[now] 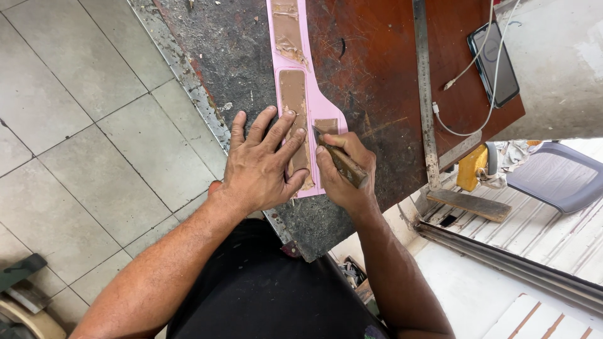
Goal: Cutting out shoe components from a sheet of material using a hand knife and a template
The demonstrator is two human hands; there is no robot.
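Hands came nearest: our left hand [260,164] lay spread flat on the pink strip [300,81], our right hand [345,169] closed round a wooden-handled knife [341,160], blade at the strip's near end. We judged the strip thin, light and floppy, best pinned flat on the bench [377,56]. Farther right lay a ruler [424,88] and phone [494,63].

Your left hand [260,164] lies flat, with spread fingers, on the pink cut-out sheet [300,94] on the worn workbench [377,69]. Just to its right, your right hand [345,169] grips a wooden-handled knife [339,160], blade touching the sheet. Farther right lie a steel ruler [424,88] and a phone [494,61].
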